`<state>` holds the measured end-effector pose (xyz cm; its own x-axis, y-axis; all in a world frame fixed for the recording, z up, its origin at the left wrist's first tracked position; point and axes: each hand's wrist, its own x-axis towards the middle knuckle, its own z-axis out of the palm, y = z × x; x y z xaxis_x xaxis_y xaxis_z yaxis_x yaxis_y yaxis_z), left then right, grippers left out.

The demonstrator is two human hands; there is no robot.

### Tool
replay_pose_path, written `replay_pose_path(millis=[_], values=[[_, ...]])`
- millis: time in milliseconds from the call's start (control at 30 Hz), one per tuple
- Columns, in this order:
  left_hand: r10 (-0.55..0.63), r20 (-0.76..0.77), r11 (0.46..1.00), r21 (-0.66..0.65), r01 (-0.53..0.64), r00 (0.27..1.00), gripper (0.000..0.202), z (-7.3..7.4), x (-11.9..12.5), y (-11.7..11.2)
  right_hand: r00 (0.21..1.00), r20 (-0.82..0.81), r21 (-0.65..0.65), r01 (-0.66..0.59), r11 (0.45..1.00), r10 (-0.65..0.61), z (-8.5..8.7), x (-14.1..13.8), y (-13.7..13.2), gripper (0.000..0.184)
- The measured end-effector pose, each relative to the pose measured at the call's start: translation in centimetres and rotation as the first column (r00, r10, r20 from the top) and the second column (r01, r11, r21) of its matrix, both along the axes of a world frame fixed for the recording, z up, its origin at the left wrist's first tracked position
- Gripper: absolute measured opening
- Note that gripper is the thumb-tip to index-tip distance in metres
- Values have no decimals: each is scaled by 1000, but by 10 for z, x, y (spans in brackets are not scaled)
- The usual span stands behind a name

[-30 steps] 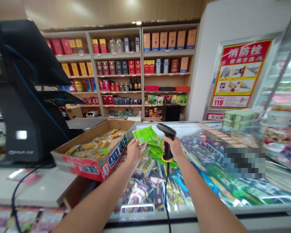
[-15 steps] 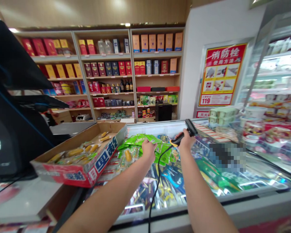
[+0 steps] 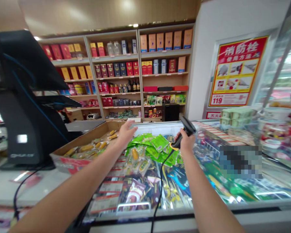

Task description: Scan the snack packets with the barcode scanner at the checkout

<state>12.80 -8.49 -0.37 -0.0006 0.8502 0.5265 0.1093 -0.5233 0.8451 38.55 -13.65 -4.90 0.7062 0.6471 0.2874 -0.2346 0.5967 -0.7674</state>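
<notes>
My right hand (image 3: 187,141) is wrapped round the grip of a black barcode scanner (image 3: 188,125), whose cable trails down the front. Nothing shows in my left hand (image 3: 126,133), which hovers by the right end of a cardboard box (image 3: 68,164) with its fingers apart. Bright green snack packets (image 3: 160,143) lie in a heap on the glass freezer top (image 3: 111,207), between my hands. In front of them sit several small clear-wrapped yellow snacks (image 3: 143,165). More wrapped yellow snacks (image 3: 86,148) fill the box; my left forearm hides part of its front wall.
A black checkout terminal (image 3: 26,97) stands at the left on a white counter (image 3: 5,186). Egg cartons (image 3: 235,117) and stacked tubs (image 3: 276,124) are at the right. Shelves of boxed goods (image 3: 126,69) line the back, beside a red wall sign (image 3: 239,71).
My left hand has moved left from the green packets toward the box, and its fingers have opened. My right hand still holds the scanner. The view has shifted left.
</notes>
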Motion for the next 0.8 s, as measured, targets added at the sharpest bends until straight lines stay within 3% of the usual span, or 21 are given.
replay_pose_path(millis=[67,133,200,300,400,500,600,800], values=[[22,-217,999,-20,-27,976,41,25,-42,14,987,89,-62,-129,990,135,-1,-9,-2,23],[59,-459,990,-86,-111,886,31,38,-84,29,934,211,-147,-261,954,288,-2,-21,-5,24],[6,-681,978,-148,-146,732,21,38,-120,43,852,329,-226,-347,910,407,-4,-34,-8,26],[-200,-853,956,-279,-96,483,18,17,-156,58,729,483,-288,-392,874,486,-10,-49,-11,24],[-338,-889,927,-371,-55,308,29,-11,-170,66,616,622,-328,-355,875,484,-16,-56,-12,23],[-356,-917,923,-375,-84,179,36,-28,-171,71,548,691,-356,-308,882,471,-21,-56,-11,25],[-364,-928,924,-371,-93,78,34,-33,-169,76,534,706,-362,-293,885,466,-25,-55,-8,26],[-308,-951,944,-305,-126,1,22,-34,-168,81,548,698,-359,-290,887,462,-27,-52,-6,23]])
